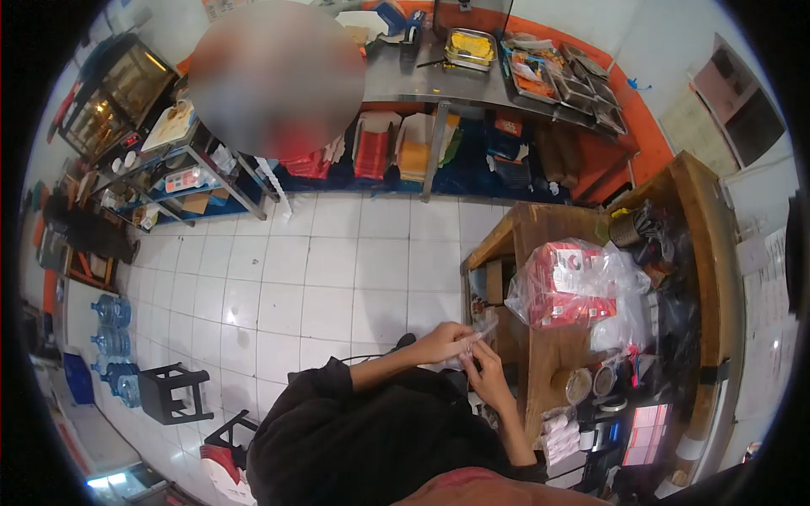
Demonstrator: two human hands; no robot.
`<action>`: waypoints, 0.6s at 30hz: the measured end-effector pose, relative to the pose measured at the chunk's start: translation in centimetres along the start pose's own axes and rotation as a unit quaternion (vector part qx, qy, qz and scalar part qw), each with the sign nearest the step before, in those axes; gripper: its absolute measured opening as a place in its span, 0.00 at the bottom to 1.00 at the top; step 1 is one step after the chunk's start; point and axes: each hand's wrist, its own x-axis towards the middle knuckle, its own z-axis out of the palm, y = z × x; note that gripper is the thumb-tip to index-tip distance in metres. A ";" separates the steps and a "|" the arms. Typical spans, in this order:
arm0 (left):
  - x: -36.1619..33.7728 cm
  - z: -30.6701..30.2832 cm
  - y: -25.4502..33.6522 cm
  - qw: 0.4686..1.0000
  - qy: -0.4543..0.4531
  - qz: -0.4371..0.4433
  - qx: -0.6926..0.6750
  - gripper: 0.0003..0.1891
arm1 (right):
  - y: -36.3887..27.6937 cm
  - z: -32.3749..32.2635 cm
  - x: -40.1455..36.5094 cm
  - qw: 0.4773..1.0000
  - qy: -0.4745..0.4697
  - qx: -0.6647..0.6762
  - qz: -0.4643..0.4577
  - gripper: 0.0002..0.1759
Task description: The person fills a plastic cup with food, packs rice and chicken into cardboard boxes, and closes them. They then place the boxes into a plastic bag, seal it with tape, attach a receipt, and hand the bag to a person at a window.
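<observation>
My left hand and my right hand meet in front of my chest, at the near edge of a wooden table. Both pinch a small clear plastic piece between their fingertips; what it is cannot be made out. My black sleeves fill the lower middle of the view. A clear plastic bag of red packets lies on the table just beyond my hands, apart from them.
Tape rolls and a small lit screen sit on the table's near end. A steel counter with food trays runs along the back. Another person stands at top left. Black stools and water jugs stand on the white tiled floor.
</observation>
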 end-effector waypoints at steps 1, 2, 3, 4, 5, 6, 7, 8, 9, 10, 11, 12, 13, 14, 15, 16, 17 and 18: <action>0.0 0.3 -1.6 0.999 -0.028 0.003 -0.035 0.26 | 0.5 -0.2 -0.5 1.000 -0.002 0.002 0.003 0.06; -0.1 0.2 -1.9 0.999 -0.027 0.001 -0.035 0.26 | 1.8 -0.9 -1.1 0.999 -0.042 0.000 0.027 0.05; -0.2 -0.2 -2.1 0.997 -0.014 0.001 0.080 0.25 | 2.8 -1.8 -1.3 0.995 -0.083 -0.001 0.048 0.05; -0.5 -0.5 -1.7 0.981 -0.001 0.001 0.192 0.25 | 2.2 -3.7 -0.8 0.984 -0.100 -0.094 0.116 0.05; -0.7 -0.8 -1.2 0.953 0.013 -0.001 0.302 0.25 | 2.1 -4.0 -0.4 0.993 -0.033 -0.090 0.066 0.07; -0.3 -0.8 -0.4 0.956 0.015 -0.019 0.292 0.18 | 1.2 -4.2 0.0 0.992 -0.021 -0.104 0.069 0.08; -0.2 -1.2 0.9 0.956 0.021 -0.020 0.291 0.18 | 0.4 -4.3 0.5 0.990 -0.009 -0.118 0.070 0.08; -0.1 -1.6 1.8 0.959 0.018 -0.017 0.282 0.19 | 0.4 -3.9 0.6 0.991 -0.013 -0.118 0.065 0.08; 0.2 -1.9 2.3 0.961 0.019 -0.012 0.274 0.20 | 0.5 -3.6 0.4 0.988 0.003 -0.134 0.080 0.07; 0.2 -2.0 1.6 0.960 0.053 -0.020 0.273 0.20 | 0.7 -2.8 1.3 0.986 0.003 -0.146 0.076 0.06; 0.4 -0.6 0.1 0.962 0.008 0.021 0.272 0.19 | 1.3 -1.9 1.0 0.989 -0.009 -0.146 0.030 0.06; -0.1 -0.1 -0.2 0.960 -0.039 0.061 0.270 0.19 | 1.5 -0.5 0.8 0.996 0.018 -0.084 -0.015 0.07; -0.7 0.0 -0.7 0.961 -0.020 0.052 0.269 0.19 | 1.3 1.0 0.7 0.997 0.044 -0.019 -0.054 0.07; -1.4 0.0 -0.3 0.985 0.004 0.080 0.154 0.19 | 0.5 1.6 0.7 0.996 0.055 0.075 0.009 0.07; -1.7 -0.1 0.0 0.993 0.027 0.111 0.037 0.19 | 0.9 1.3 0.5 0.996 0.042 0.077 0.002 0.07; -0.9 -0.8 -1.8 0.999 -0.002 0.048 0.002 0.21 | 1.6 0.4 -0.1 0.997 -0.017 0.061 0.048 0.07; -1.3 -1.4 -2.0 0.999 0.004 0.047 -0.001 0.21 | 1.5 -0.4 -0.1 0.992 -0.073 0.044 0.095 0.07; -1.6 -2.1 -2.2 0.999 0.004 -0.005 -0.034 0.21 | 1.4 -1.0 0.4 0.996 -0.054 -0.065 0.009 0.07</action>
